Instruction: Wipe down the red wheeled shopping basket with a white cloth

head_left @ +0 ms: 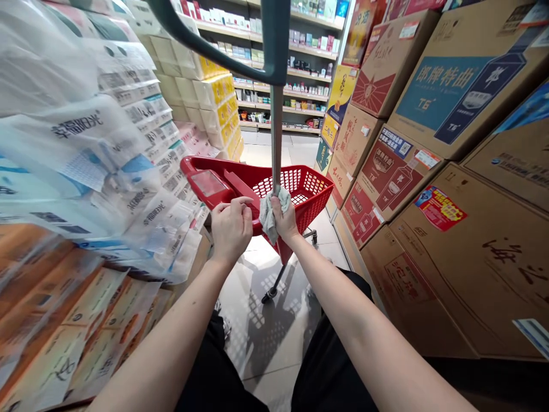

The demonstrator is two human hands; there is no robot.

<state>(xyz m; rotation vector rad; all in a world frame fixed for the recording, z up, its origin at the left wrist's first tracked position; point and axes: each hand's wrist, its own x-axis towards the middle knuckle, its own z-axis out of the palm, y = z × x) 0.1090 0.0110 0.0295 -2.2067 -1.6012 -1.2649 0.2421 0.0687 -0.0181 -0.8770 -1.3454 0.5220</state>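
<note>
A red plastic shopping cart (315, 214) with a perforated basket stands in front of me on the floor. From it rises a grey metal post (277, 137), topped by a dark handle (214, 51). My right hand (284, 220) presses a pale, crumpled cloth (268, 220) around the lower part of the post, beside the basket's near rim. My left hand (231, 229) is closed over the cart's red rim, left of the cloth. Its fingers are curled, with the thumb side facing the post. A caster wheel (269, 296) shows below the basket.
Stacked packs of tissue paper (107, 166) rise close on the left, above orange packs (86, 326). Cardboard cartons (446, 86) are piled along the right. Shelves of small boxed goods (295, 71) stand beyond the cart. Light floor tiles (274, 360) run between the stacks.
</note>
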